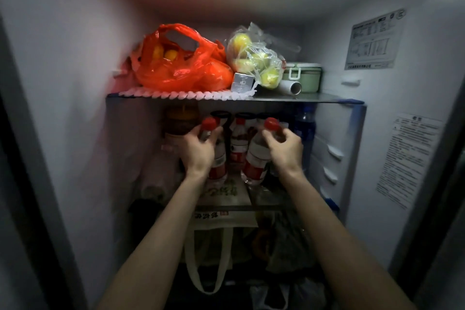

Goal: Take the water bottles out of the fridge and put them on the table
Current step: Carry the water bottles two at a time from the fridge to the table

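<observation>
Both my arms reach into the open fridge at its middle shelf. My left hand grips the neck of a clear water bottle with a red cap and red label. My right hand is wrapped around the neck of a second red-capped water bottle, which leans to the right. Between them, further back, stands a third red-capped water bottle. A dark blue bottle stands at the right rear of the same shelf. No table is in view.
The upper glass shelf carries a red plastic bag of oranges, a clear bag of yellow-green fruit, a small box, a white tube and a green lidded container. A brown jar stands left of the bottles. A cloth tote bag fills the shelf below.
</observation>
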